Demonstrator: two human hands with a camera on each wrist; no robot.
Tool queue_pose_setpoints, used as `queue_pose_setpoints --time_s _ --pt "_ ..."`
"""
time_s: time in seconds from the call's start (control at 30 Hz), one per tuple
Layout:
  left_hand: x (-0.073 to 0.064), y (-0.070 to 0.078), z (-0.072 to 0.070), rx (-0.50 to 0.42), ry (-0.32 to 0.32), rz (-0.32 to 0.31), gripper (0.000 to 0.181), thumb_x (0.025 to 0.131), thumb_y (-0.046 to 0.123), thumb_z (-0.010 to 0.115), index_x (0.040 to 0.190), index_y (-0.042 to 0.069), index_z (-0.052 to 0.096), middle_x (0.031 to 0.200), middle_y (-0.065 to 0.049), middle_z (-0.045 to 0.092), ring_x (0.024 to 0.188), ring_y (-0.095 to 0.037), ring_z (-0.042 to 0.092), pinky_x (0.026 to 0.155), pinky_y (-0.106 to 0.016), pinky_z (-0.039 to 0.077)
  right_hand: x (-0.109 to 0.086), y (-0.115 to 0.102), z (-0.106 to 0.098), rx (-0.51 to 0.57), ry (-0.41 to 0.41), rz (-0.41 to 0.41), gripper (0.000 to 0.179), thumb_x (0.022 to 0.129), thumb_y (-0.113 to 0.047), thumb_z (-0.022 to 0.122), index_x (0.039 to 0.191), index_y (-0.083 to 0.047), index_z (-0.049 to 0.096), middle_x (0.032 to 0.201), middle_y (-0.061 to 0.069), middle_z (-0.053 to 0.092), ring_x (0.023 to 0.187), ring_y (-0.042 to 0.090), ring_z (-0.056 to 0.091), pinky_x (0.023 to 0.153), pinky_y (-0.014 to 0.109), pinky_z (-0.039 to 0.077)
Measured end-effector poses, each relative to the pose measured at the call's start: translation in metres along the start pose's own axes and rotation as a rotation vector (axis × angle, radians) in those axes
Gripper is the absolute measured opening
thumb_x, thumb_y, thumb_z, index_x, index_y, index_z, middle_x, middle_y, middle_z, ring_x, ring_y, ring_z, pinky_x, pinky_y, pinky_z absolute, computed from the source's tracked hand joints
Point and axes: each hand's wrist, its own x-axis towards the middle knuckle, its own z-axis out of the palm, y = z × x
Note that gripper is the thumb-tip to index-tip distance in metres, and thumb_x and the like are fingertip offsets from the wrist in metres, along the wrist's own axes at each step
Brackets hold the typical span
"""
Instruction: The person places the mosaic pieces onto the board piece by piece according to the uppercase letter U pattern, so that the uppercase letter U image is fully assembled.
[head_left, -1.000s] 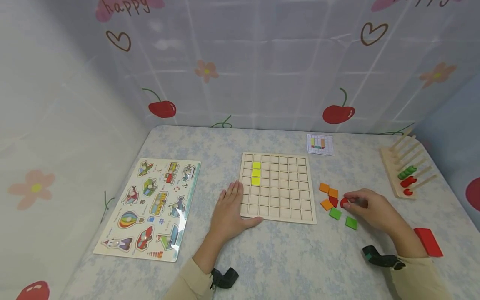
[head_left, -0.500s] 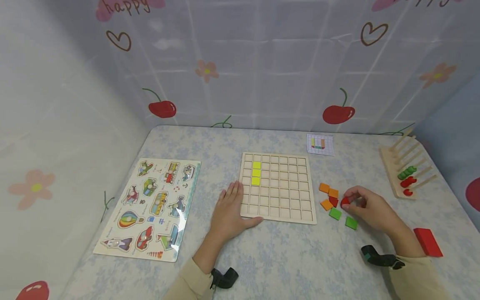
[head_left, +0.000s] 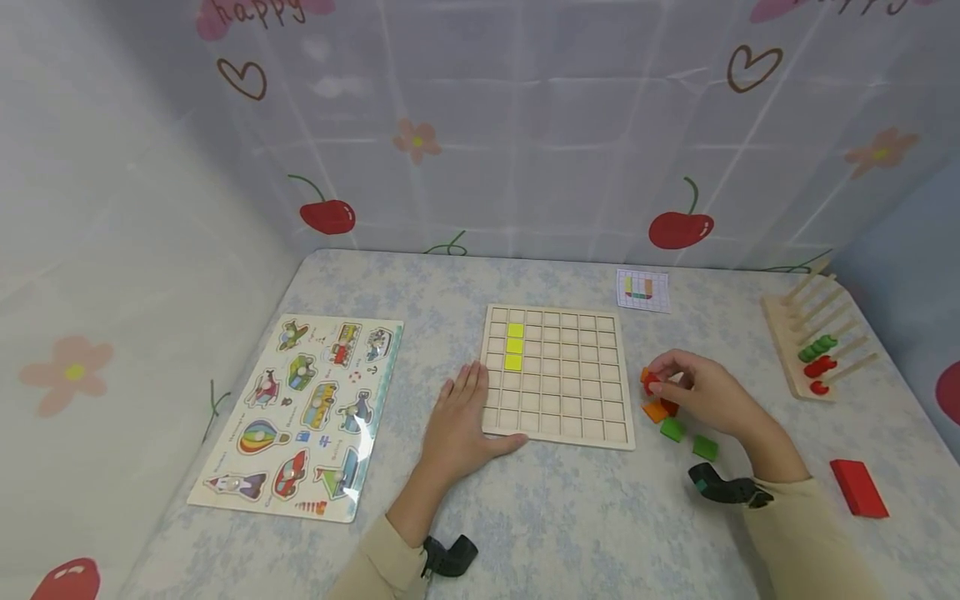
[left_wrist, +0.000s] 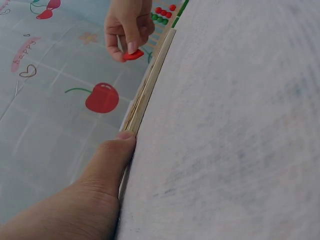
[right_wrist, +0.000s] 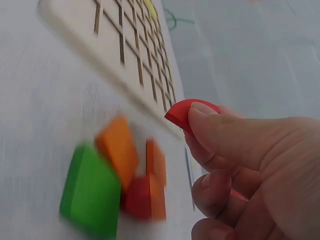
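A wooden grid board (head_left: 566,383) lies mid-table, with three yellow square tiles (head_left: 514,346) stacked in a column in its upper left cells. My left hand (head_left: 453,427) rests at its left side, fingers straight along the edge and thumb against the front corner. Between thumb and fingertips, my right hand (head_left: 701,392) pinches a red tile with a curved edge (right_wrist: 180,114), held above the loose tiles to the right of the board. Below it are orange tiles (head_left: 655,412), another red tile (right_wrist: 137,197), and two green tiles (head_left: 705,447), partly covered by the hand.
A picture puzzle board (head_left: 300,417) lies at the left. Behind the tiles is a small pattern card (head_left: 642,291). At the far right stands a wooden peg rack (head_left: 795,358) with green and red beads; a red block (head_left: 859,488) lies nearer the front.
My right hand has lifted the curved red tile from the table and moved left and slightly away from me, over the orange tiles. The left hand has stayed at the board.
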Motion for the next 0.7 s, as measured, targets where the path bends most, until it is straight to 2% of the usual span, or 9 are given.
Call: queue_pose_setpoints --time_s 0.23,0.47,0.7 --pt "0.000 0.000 0.001 0.014 -0.002 -0.002 0.125 0.074 0.082 0.061 0.159 0.004 0.011 0.167 -0.009 0.011 0.156 -0.022 0.009 0.126 -0.046 0.011 0.025 -0.032 0.024 0.042 -0.070 -0.075 0.015 0.094 -0.018 0.069 0.108 -0.015 0.064 0.104 0.008 0.064 0.067 0.019 0.052 0.050 0.027 0.045" --pt "0.001 0.001 0.001 0.026 -0.002 -0.007 0.124 0.075 0.081 0.060 0.159 0.004 0.013 0.167 -0.009 0.013 0.156 -0.022 0.010 0.126 -0.046 0.013 0.048 -0.060 0.054 0.063 -0.110 -0.152 0.011 0.093 -0.019 0.070 0.103 -0.018 0.066 0.097 0.002 0.066 0.066 0.018 0.052 0.059 0.026 0.045" --pt "0.001 0.001 0.001 0.053 -0.025 -0.020 0.124 0.075 0.084 0.056 0.159 0.005 0.011 0.168 -0.007 0.010 0.156 -0.020 0.008 0.127 -0.044 0.010 0.067 -0.086 0.083 0.086 -0.145 -0.190 0.009 0.092 -0.018 0.071 0.101 -0.020 0.066 0.095 -0.001 0.066 0.068 0.017 0.054 0.064 0.028 0.048"
